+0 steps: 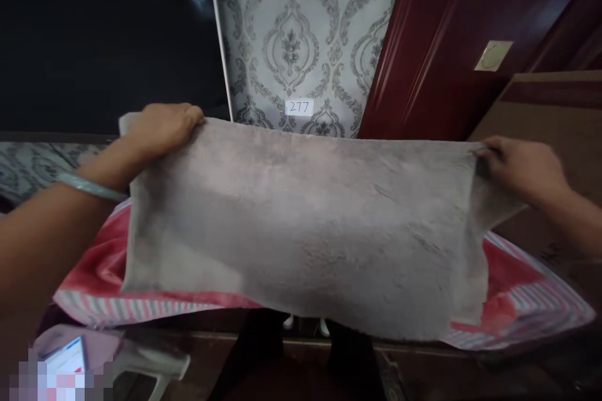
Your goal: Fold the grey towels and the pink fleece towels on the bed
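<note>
A grey, plush-looking cloth [291, 219] hangs stretched between my two hands, its top edge nearly level. My left hand [167, 125] grips the upper left edge with fingers curled over it; a pale bangle circles that wrist. At the upper right corner, my right hand [522, 163] pinches the cloth, and a flap of it folds back there. Behind and below the cloth shows a red and pink cloth with a striped border [155, 307], mostly covered. What the red cloth rests on is hidden.
Ahead are a large dark screen [103, 37], patterned wallpaper [291, 31] with a label [300, 107] reading 277, and a dark red door panel [437, 31]. A cardboard box [555, 113] stands at right. A pale stool [150, 360] is at lower left, beside my legs.
</note>
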`<state>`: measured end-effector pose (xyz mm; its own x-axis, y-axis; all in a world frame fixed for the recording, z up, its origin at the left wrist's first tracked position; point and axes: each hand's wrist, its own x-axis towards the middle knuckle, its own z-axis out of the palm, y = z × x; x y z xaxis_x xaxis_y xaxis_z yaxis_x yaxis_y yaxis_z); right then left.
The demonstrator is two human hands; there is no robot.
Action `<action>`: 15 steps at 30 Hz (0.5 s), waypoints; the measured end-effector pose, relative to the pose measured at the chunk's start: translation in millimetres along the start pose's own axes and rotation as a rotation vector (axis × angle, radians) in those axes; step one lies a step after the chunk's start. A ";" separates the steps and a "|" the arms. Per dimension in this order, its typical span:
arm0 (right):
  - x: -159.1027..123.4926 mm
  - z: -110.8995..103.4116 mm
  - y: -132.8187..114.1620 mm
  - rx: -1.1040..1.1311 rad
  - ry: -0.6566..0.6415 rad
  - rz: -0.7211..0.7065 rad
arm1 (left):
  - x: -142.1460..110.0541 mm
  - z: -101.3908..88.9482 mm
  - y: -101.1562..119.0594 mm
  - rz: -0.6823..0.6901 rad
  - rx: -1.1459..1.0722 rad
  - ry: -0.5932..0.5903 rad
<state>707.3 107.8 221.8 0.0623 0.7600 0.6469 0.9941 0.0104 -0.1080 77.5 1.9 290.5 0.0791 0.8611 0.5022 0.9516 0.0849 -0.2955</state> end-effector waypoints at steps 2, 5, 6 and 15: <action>11.5 -0.1 -25.4 0.065 0.033 0.047 | 15.9 1.1 -2.3 -0.044 -0.009 0.037; 31.8 -10.3 -44.7 0.155 0.156 0.078 | 31.8 -8.7 -4.2 -0.140 -0.058 0.139; 38.1 -14.7 -46.3 0.174 0.184 0.077 | 34.6 -13.1 -4.7 -0.156 -0.066 0.170; -43.4 41.2 5.2 0.071 0.178 -0.110 | -34.6 47.1 -16.9 0.036 0.005 0.163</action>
<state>706.2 101.6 162.0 -0.0250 0.6248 0.7804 0.9874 0.1374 -0.0783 44.6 -5.7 239.9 0.1611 0.7709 0.6163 0.9457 0.0581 -0.3198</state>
